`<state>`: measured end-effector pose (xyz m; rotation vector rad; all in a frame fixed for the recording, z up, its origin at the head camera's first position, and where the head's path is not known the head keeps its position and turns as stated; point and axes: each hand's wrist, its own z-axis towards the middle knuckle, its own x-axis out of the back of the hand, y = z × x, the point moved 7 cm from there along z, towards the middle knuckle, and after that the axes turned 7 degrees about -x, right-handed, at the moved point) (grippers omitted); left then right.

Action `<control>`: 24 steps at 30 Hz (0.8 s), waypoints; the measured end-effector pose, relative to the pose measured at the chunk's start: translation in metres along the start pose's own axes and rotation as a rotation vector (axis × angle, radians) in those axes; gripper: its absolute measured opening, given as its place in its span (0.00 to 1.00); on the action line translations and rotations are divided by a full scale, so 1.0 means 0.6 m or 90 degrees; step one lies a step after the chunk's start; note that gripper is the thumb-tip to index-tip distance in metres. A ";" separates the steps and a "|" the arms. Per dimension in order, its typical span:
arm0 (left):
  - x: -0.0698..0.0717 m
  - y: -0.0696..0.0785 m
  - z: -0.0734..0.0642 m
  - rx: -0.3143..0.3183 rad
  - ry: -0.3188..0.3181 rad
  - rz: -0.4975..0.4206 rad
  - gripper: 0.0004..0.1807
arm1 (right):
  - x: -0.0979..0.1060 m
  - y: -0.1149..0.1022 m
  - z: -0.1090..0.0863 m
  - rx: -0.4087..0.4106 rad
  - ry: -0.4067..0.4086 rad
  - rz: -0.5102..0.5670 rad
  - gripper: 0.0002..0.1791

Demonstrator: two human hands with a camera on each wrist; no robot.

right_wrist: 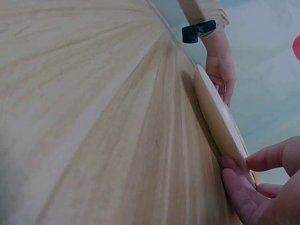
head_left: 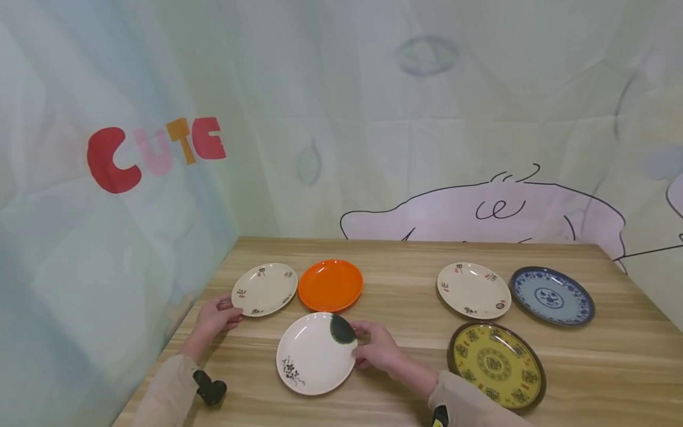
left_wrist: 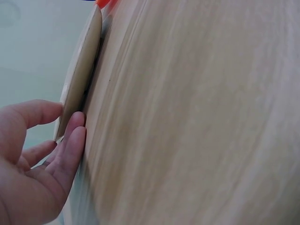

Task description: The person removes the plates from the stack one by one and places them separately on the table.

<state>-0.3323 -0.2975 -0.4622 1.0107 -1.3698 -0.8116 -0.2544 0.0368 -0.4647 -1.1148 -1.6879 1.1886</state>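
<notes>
My left hand (head_left: 214, 317) is at the near left rim of a cream plate (head_left: 267, 289) with small printed motifs. In the left wrist view the thumb lies on that plate's (left_wrist: 84, 61) upper side and fingertips are under its edge. My right hand (head_left: 380, 350) pinches the right rim of a white plate (head_left: 315, 359), which bears a dark green patch and a dark floral print. The right wrist view shows the thumb above this plate's (right_wrist: 220, 115) rim and fingers beneath it. An orange plate (head_left: 331, 286) sits just right of the cream one.
On the right of the wooden table (head_left: 397, 279) lie a second cream plate (head_left: 474, 290), a blue patterned plate (head_left: 552, 296) and a yellow plate (head_left: 496, 365) with a dark rim. A printed cloth backdrop (head_left: 331, 118) rises behind the table and along its left side.
</notes>
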 end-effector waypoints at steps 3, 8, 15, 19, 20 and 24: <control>0.001 0.001 0.001 -0.009 -0.006 0.000 0.32 | 0.001 -0.001 0.001 0.008 -0.002 -0.014 0.32; 0.002 0.004 0.000 -0.013 -0.014 0.010 0.33 | 0.007 -0.002 0.000 0.009 -0.021 -0.031 0.32; 0.007 0.005 0.001 -0.006 -0.036 0.089 0.31 | 0.040 -0.007 -0.010 -0.001 -0.031 -0.060 0.33; 0.021 0.025 0.002 -0.021 -0.013 0.244 0.31 | 0.078 -0.015 -0.019 0.006 -0.013 -0.114 0.33; 0.024 0.033 0.002 -0.024 -0.006 0.287 0.32 | 0.090 -0.017 -0.021 0.012 -0.007 -0.126 0.33; 0.024 0.066 0.005 -0.058 0.018 0.404 0.32 | 0.143 -0.030 -0.026 0.049 0.012 -0.177 0.34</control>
